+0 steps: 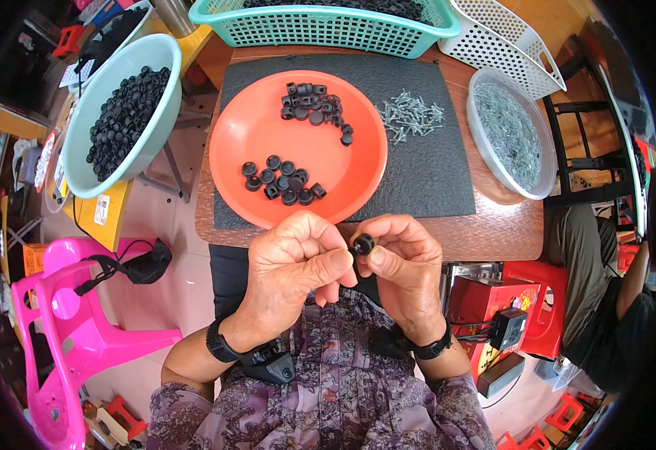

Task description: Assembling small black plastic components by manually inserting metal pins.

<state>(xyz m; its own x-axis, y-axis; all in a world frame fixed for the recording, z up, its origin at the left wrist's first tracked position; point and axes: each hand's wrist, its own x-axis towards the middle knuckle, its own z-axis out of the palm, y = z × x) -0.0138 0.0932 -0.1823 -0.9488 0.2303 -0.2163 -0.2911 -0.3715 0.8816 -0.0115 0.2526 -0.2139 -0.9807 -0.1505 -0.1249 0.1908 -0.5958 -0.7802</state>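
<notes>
In front of my chest, my right hand [405,257] pinches a small round black plastic cap [364,243] between thumb and fingers. My left hand [296,259] is closed at the cap's left side, thumb against forefinger; a small dark bit shows at those fingertips, too hidden to name. Just beyond the hands lies an orange plastic plate [268,136]. One cluster of black plastic parts [316,112] sits at its far right, and round black caps [289,182] gather at its near side. Right of the plate, a loose pile of small silvery screws [412,117] rests on a black mat [434,169].
A clear tub [475,135] full of small metal pieces stands at the right. Behind are a green basket [328,36] and a white perforated basket [493,43]. A pale green basin [164,112] of black parts is left, above a pink chair [91,326]. Another person's leg [581,259] is at right.
</notes>
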